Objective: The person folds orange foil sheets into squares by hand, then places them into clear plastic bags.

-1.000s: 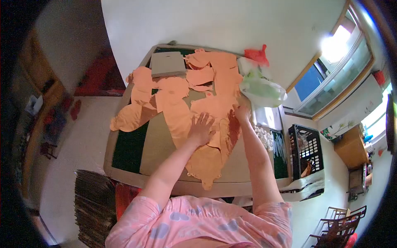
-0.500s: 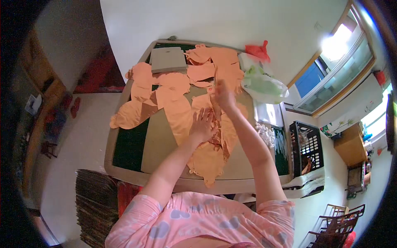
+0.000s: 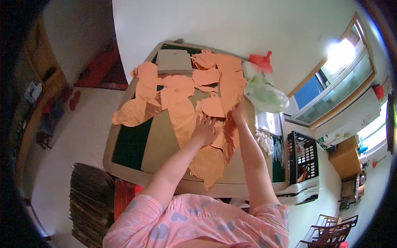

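Note:
Shiny orange cut-out sheets (image 3: 180, 120) with rounded, scalloped ends lie overlapping across the table. My left hand (image 3: 205, 131) rests flat with spread fingers on the orange pieces near the middle. To its right, my right hand (image 3: 239, 113) has its fingers closed at the upper edge of an orange sheet (image 3: 230, 140), whose darker, reflective side slants up. The fingertips are partly hidden, but the sheet's edge runs into them. Just above my left hand is a small rounded orange piece (image 3: 213, 106).
A grey stack of flat card (image 3: 174, 62) sits at the back left of the table (image 3: 124, 175). Along the right are a red bag (image 3: 261, 61), a pale green plastic bag (image 3: 266, 97), white cords (image 3: 264, 141) and a black crate (image 3: 303, 157). Brown stacked sheets (image 3: 91, 202) stand at lower left.
My right hand has come down and slightly right, from above the pieces to the edge of an orange sheet, which now tilts up. My left hand stays flat. The view has shifted slightly.

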The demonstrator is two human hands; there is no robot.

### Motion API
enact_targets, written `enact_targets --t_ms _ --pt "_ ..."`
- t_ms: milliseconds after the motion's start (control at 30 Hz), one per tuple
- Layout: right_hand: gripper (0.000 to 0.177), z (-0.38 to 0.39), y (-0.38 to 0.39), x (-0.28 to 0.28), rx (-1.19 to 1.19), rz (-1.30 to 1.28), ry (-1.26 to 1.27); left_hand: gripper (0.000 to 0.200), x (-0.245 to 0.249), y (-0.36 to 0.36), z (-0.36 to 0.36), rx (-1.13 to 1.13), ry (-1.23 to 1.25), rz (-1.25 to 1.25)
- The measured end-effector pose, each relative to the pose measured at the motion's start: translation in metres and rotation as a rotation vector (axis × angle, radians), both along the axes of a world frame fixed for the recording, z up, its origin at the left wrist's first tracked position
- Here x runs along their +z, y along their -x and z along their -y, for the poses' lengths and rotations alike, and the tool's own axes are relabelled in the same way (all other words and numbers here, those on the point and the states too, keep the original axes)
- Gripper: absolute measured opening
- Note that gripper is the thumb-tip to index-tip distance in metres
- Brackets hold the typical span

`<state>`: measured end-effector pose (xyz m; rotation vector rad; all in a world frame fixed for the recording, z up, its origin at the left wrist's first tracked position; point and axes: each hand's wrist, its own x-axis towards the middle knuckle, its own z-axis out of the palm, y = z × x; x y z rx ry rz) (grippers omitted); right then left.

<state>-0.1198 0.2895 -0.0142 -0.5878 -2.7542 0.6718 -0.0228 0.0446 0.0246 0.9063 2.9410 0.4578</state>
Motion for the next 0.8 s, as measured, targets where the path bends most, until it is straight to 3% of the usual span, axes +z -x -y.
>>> enact_targets --t_ms 33,133,233,333,433,467,567,633,700,800 --pt "0.047 0.005 -0.003 0.0 -0.048 -0.052 0.0 0.072 -0.001 -0.001 0.0 -0.002 0.01 0.014" --pt "0.04 0.011 -0.009 0.0 -0.128 -0.052 -0.328 0.071 -0.001 0.003 -0.001 -0.008 0.045 0.015" --pt "0.048 0.002 0.0 0.006 0.086 0.023 -0.142 0.07 -0.005 0.005 -0.003 0.002 0.057 -0.02" --pt "0.047 0.014 0.002 0.011 0.108 -0.132 0.112 0.07 -0.009 0.004 -0.003 0.014 0.032 -0.037" --pt "0.034 0.056 -0.046 0.09 0.114 -0.257 1.435 0.07 -0.015 0.0 -0.004 0.024 0.004 -0.046" --pt "0.029 0.054 -0.051 0.079 0.1 -0.343 1.111 0.07 -0.01 0.0 -0.003 0.022 0.013 -0.034" --pt "0.03 0.021 -0.065 0.007 0.358 -0.512 -0.268 0.07 -0.009 0.002 -0.002 0.008 0.008 -0.027" --pt "0.031 0.049 -0.095 0.036 0.333 -0.102 0.071 0.069 -0.008 0.004 -0.003 0.009 -0.004 -0.034" --pt "0.035 0.052 -0.101 0.013 0.499 -0.291 -0.097 0.069 -0.008 0.002 -0.003 0.017 -0.007 -0.038" --pt "0.045 0.069 -0.115 0.021 0.546 -0.197 -0.124 0.071 -0.006 0.004 -0.004 0.017 0.048 -0.015"
